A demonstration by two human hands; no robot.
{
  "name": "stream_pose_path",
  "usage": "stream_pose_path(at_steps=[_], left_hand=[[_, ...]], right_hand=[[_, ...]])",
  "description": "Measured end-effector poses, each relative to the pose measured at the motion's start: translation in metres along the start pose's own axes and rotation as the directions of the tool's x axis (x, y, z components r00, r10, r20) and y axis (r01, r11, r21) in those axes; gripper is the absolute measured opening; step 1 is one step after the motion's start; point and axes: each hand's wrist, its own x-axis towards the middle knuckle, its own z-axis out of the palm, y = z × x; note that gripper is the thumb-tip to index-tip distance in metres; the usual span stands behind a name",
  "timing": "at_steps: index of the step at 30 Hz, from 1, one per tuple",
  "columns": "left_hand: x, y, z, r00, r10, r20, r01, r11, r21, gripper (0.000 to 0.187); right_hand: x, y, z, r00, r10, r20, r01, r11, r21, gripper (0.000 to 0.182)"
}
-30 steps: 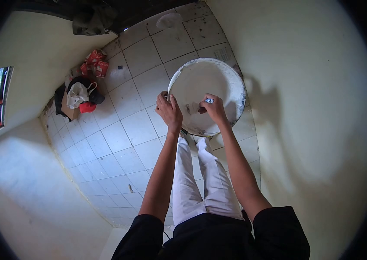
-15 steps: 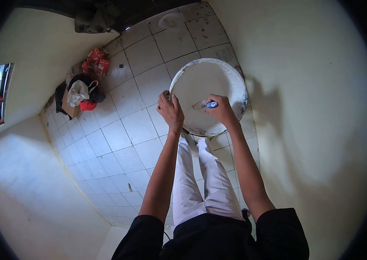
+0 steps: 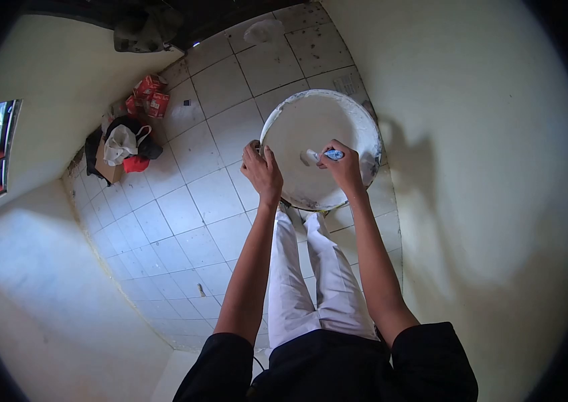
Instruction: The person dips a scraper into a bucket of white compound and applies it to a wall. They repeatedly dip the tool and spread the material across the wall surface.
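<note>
A wide round bucket with a white-smeared rim stands on the floor in front of my feet. Pale paint fills much of it. My right hand is closed around the blue-patterned handle of a paintbrush over the bucket. The brush's pale head points left, at the paint's surface. At the bucket's left edge, my left hand grips the rim, its thumb on the near side and some fingertips hidden.
White tiles cover the floor. Red boxes and a heap of bags lie along the left wall. A pale wall rises close on the right. Clear plastic lies beyond the bucket.
My right hand has shifted slightly and turned the paintbrush, so more of its patterned handle and pale head show. My left hand stays on the rim.
</note>
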Motion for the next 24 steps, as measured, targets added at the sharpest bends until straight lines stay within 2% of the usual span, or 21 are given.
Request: stream_pose_path(at_steps=[2, 3, 5, 6, 8, 15, 17, 18, 20, 24], left_hand=[[0.000, -0.001, 0.001, 1.000, 0.008, -0.005, -0.008, 1.000, -0.003, 0.029], [0.000, -0.002, 0.001, 1.000, 0.006, -0.005, -0.006, 1.000, -0.002, 0.029], [-0.001, -0.002, 0.002, 1.000, 0.005, -0.013, -0.005, 1.000, 0.008, 0.029], [-0.001, -0.001, 0.002, 1.000, 0.004, -0.013, -0.004, 1.000, 0.007, 0.029], [0.000, 0.000, 0.001, 1.000, 0.013, -0.008, -0.013, 1.000, 0.012, 0.029], [0.000, -0.003, 0.002, 1.000, 0.007, -0.010, -0.007, 1.000, 0.007, 0.029], [0.000, -0.007, 0.004, 0.998, 0.056, -0.020, -0.055, 0.998, 0.029, 0.029], [0.000, -0.004, 0.002, 0.998, 0.056, -0.020, -0.055, 0.998, 0.026, 0.029], [0.000, 0.002, -0.002, 1.000, 0.003, 0.002, -0.003, 1.000, -0.016, 0.029], [0.001, 0.002, -0.002, 1.000, -0.006, 0.006, 0.006, 1.000, -0.007, 0.029]], right_hand=[[-0.004, -0.010, 0.006, 0.972, 0.222, -0.080, -0.183, 0.922, 0.343, 0.009], [-0.005, -0.010, 0.009, 0.972, 0.224, -0.078, -0.185, 0.921, 0.342, 0.009], [-0.008, -0.009, 0.015, 0.912, 0.367, -0.183, -0.216, 0.810, 0.545, 0.010], [-0.009, -0.005, 0.018, 0.912, 0.367, -0.183, -0.216, 0.810, 0.544, 0.010], [-0.012, 0.003, 0.025, 0.886, 0.397, -0.239, -0.140, 0.721, 0.678, 0.010], [-0.021, 0.005, 0.029, 0.861, 0.467, -0.200, -0.224, 0.702, 0.676, 0.010], [-0.020, 0.001, 0.027, 0.894, 0.414, -0.174, -0.278, 0.815, 0.509, 0.010], [-0.019, 0.002, 0.026, 0.894, 0.413, -0.176, -0.277, 0.816, 0.507, 0.010], [-0.017, 0.002, 0.026, 0.936, 0.324, -0.134, -0.261, 0.900, 0.350, 0.009], [-0.010, -0.010, 0.023, 0.956, 0.292, -0.016, -0.274, 0.915, 0.297, 0.007]])
